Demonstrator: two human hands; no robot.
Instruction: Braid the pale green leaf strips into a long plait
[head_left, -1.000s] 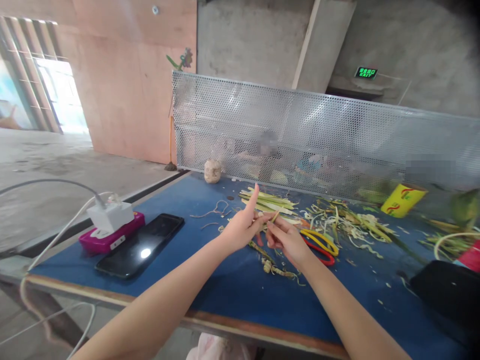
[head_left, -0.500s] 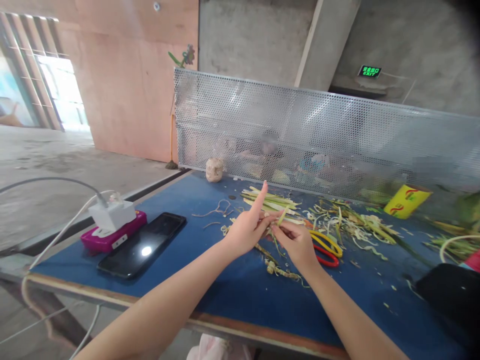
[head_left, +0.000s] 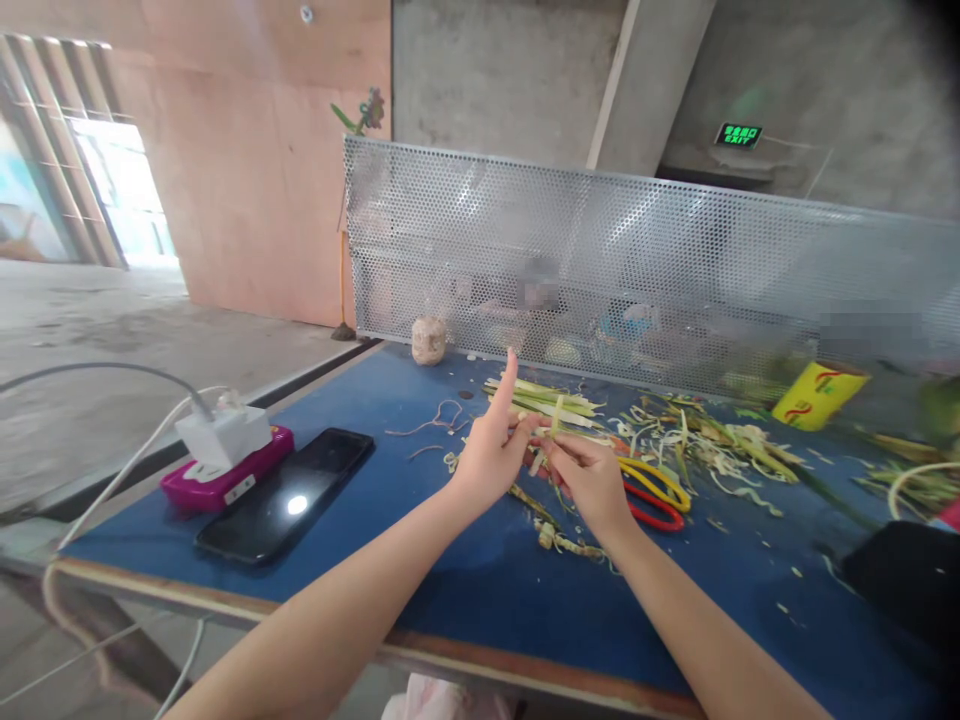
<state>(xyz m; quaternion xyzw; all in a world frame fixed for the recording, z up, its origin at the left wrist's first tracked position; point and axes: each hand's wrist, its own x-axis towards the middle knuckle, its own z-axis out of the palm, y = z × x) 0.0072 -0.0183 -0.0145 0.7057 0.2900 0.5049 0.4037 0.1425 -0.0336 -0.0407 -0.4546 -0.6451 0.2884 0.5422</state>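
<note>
Strip (head_left: 557, 414) partly hidden by right hand (head_left: 592, 482); scissors (head_left: 681, 500) partly covered.

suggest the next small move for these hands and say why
Perhaps ease the right hand gently away from the left hand to peel the green strip. Its free tip stands up above the right hand's pinch, the left hand's curled fingers are close beside it, and pale shreds lie nearby. What the left hand grips is partly hidden.

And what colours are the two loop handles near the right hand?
The upper handle is yellow, the lower handle red: head view.
</note>
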